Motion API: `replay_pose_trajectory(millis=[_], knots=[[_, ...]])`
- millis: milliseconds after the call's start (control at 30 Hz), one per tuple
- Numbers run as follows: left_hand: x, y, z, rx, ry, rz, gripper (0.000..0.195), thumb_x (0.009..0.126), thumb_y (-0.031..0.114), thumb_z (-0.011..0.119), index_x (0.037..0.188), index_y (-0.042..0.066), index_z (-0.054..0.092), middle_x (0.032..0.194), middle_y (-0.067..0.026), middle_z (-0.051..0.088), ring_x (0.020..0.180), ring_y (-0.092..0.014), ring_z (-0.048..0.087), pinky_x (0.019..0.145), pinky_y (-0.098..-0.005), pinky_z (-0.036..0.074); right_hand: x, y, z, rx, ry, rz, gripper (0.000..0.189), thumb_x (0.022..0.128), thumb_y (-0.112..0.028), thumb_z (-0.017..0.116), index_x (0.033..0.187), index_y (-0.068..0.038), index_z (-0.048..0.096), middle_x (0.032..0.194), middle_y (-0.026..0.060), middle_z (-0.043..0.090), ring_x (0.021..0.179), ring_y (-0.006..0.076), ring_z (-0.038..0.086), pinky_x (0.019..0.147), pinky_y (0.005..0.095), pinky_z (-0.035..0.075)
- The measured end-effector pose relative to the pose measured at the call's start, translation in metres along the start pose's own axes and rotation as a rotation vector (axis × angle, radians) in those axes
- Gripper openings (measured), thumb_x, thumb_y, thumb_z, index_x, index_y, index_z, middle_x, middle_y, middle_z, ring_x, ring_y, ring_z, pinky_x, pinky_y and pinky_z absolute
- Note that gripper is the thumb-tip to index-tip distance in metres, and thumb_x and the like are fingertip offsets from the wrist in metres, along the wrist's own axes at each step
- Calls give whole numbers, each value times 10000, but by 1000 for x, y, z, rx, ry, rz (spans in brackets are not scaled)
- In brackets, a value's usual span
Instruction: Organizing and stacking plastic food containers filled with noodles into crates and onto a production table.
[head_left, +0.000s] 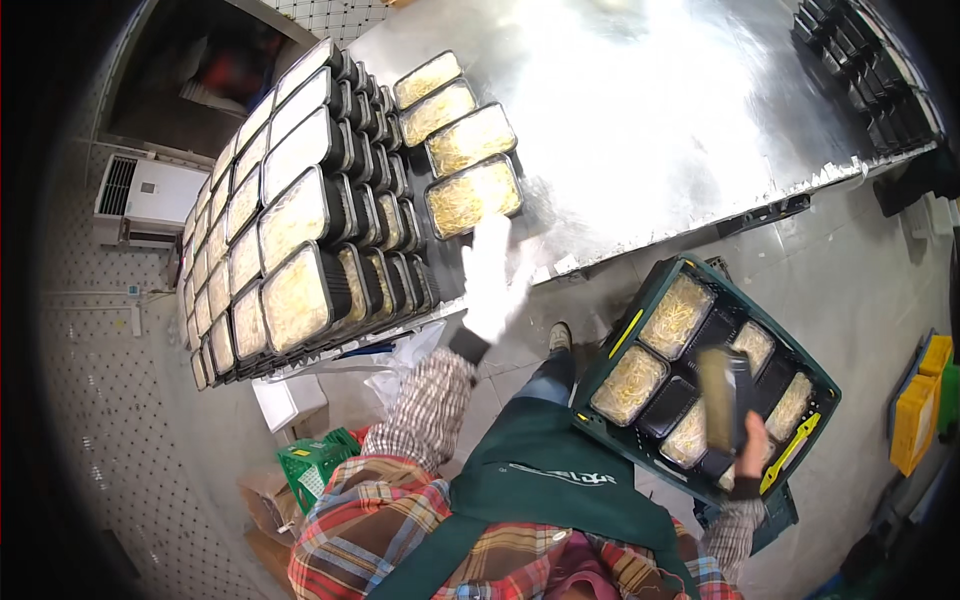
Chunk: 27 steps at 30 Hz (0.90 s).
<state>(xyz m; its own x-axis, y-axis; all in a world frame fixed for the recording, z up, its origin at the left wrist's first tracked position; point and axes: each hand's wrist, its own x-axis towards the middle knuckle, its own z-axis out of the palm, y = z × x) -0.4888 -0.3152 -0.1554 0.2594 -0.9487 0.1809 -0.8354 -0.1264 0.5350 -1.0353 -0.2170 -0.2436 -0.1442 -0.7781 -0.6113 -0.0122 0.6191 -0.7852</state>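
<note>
My left hand (495, 281), in a white glove, reaches over the edge of the metal table, its fingertips at the near side of a film-covered tray of bean sprouts (474, 196). Whether it touches that tray cannot be told. My right hand (751, 448) grips one end of a tilted black plastic tray (726, 401) above a dark green crate (832, 375). Inside the crate lie several trays of bean sprouts (628, 384) and black trays. Three more sprout trays lie in a column beyond the one by my left hand.
Tall stacks of filled trays (296, 296) stand at the table's left end. Empty black trays (862, 82) are stacked at its far right. A green basket (315, 461) and a white box (289, 401) are on the floor at left, yellow crates (916, 424) at far right.
</note>
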Motion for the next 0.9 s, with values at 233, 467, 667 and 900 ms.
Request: replay_pose_trajectory(millis=[233, 467, 667, 900], knots=[[-59, 42, -50, 164, -337, 347, 941, 676, 590, 674, 1424, 120, 351, 1468, -189, 298, 1376, -399, 236, 1074, -643, 77, 84, -108, 363, 377, -1188, 711, 542, 956, -508, 416, 1310, -103, 484, 1189, 105, 601, 1002, 201, 621, 928, 377, 496], [-39, -85, -5, 611, -294, 21, 763, 816, 370, 616, 1473, 282, 238, 1529, -143, 189, 1389, -365, 209, 1038, -635, 199, 99, -152, 423, -220, -707, 195, 629, 949, -493, 409, 1162, 92, 502, 958, 218, 638, 707, 288, 687, 548, 324, 569], [-30, -65, 6, 738, -338, -141, 736, 857, 372, 569, 1486, 269, 201, 1536, -151, 148, 1400, -382, 152, 1017, -654, 231, 79, -67, 184, 30, -12, -9, 302, 957, -264, 500, 1090, -7, 588, 910, 102, 660, 691, 150, 649, 566, 245, 522], [-36, 83, 46, -21, -266, 501, 648, 768, 77, 664, 1360, 58, 401, 1334, -201, 465, 1197, -350, 478, 1016, -417, 380, -41, 124, -100, -770, 1193, 190, 217, 815, -197, 577, 939, -42, 662, 863, 184, 669, 828, 371, 639, 763, 445, 500]])
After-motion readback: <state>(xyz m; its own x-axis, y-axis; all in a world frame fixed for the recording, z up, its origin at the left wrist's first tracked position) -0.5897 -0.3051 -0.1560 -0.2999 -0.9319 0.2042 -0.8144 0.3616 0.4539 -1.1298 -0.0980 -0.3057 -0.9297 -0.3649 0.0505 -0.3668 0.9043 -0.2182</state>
